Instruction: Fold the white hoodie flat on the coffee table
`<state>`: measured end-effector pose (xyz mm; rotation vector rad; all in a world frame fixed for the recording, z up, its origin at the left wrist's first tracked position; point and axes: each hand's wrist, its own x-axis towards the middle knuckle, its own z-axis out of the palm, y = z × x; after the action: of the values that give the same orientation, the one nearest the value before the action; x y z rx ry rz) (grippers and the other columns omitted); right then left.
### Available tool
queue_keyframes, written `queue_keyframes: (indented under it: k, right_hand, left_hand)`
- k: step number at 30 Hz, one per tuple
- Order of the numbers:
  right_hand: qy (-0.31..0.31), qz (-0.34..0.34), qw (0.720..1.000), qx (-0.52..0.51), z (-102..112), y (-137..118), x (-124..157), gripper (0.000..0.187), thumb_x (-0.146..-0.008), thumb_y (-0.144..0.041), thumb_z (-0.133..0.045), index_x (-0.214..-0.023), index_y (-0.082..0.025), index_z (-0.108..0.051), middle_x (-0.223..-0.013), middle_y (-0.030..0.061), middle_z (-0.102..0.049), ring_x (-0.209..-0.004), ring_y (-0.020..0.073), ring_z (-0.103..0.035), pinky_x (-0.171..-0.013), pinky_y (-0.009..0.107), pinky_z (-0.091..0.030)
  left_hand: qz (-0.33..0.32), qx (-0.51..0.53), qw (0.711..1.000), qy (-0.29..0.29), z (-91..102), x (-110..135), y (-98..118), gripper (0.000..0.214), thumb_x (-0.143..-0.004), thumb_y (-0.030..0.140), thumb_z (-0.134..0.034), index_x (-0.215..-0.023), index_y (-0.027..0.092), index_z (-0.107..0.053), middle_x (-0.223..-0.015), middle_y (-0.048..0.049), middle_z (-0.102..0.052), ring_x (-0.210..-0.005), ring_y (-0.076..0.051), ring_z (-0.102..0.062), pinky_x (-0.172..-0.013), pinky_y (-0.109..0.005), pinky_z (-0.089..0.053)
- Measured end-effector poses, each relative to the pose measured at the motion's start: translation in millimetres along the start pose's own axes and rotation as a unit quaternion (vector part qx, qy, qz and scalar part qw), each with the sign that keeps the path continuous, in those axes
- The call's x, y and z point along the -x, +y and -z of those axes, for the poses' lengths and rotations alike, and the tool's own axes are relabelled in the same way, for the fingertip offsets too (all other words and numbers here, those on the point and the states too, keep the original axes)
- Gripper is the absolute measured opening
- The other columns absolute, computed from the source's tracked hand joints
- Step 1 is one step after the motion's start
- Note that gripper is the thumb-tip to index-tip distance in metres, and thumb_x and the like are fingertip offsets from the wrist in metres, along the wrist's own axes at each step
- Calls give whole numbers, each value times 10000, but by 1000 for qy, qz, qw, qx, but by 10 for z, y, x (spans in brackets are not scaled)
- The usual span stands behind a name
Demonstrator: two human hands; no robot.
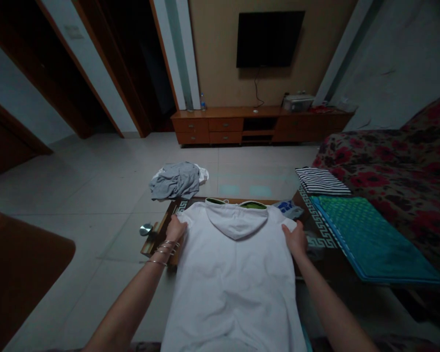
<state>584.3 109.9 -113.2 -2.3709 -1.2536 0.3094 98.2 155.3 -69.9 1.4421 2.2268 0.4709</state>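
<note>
Head view: a white hoodie (238,274) is lying spread over the bench (320,227), hood pointing away from the wearer. The left hand (176,229) and right hand (295,238) are pinching opposite shoulders, probably so the top is lying wide and even. A striped cloth (322,181) and teal textile (377,239) are sitting off right, I guess leaving the hoodie room. The hem's running out of frame, some fingertips are hiding, and the hoodie's partly covering a plastic packet (290,209), contents unclear.
</note>
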Motion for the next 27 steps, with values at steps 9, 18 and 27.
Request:
queue_keyframes:
  k: [9,18,27]
  right_hand:
    - [35,65,994,83,144,32,92,423,-925,-303,-402,-1301,-127,-486,-1131,194,-588,-985,294,-607,-784,354,-437]
    - [-10,326,945,13,149,-844,289,323,-961,-256,-338,-1050,-192,-642,-1052,118,-618,-1041,260,-506,-944,387,-385]
    - [-55,416,900,-114,-411,-1366,391,241,-940,-226,-439,-988,-177,-669,-999,87,-660,-994,221,-554,-915,363,-439]
  left_hand:
    - [-69,-156,978,122,50,241,19,407,-911,288,-466,-1285,129,-438,-1082,-192,-615,-995,-297,-614,-816,-367,-447]
    - [-383,-86,918,57,-299,391,1025,291,-854,62,-399,-1019,151,-622,-1098,-119,-603,-1059,-235,-511,-935,-359,-390]
    - [-460,-109,880,-38,-849,1288,1328,199,-930,191,-449,-999,185,-635,-1173,-79,-603,-1082,-218,-523,-933,-371,-422]
